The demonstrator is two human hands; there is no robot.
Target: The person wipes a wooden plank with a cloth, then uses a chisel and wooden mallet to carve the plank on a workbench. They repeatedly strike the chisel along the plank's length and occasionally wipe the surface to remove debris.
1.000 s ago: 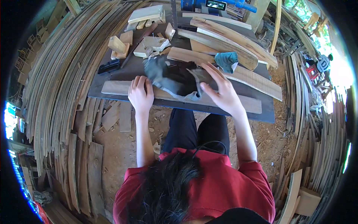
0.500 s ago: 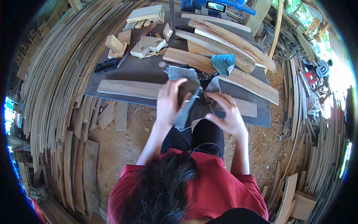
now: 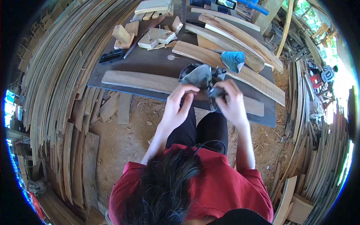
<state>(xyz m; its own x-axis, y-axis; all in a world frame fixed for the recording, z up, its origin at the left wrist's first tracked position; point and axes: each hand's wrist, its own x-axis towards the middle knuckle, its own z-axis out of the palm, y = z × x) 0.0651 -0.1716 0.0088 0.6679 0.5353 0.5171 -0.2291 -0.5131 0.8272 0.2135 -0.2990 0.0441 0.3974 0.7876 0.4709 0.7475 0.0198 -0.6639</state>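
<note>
My left hand (image 3: pixel 179 105) is curled at the lower left edge of crumpled dark grey cloth (image 3: pixel 197 77), its thumb and fingers apart with nothing visibly gripped. My right hand (image 3: pixel 231 101) is closed on the cloth's right part. Beneath the cloth lies a long pale plank (image 3: pixel 135 80) along the near edge of the dark tabletop (image 3: pixel 146 63). Beyond and to the right of the cloth sits a curved blue paper piece (image 3: pixel 232 60), printed on its outside, beside a light brown board (image 3: pixel 264 88).
Wood blocks with nails (image 3: pixel 155 37), an upright block piece (image 3: pixel 120 35), a black tool (image 3: pixel 110 56) and several boards (image 3: pixel 236 41) cover the far tabletop. A blue machine (image 3: pixel 258 9) stands behind. Stacked strips (image 3: pixel 56 75) line both sides; scraps litter the dirt floor (image 3: pixel 123 142).
The cloth has been turned and bunched up, now higher over the plank. My left hand has moved right from the plank toward it; my right hand has closed on the cloth.
</note>
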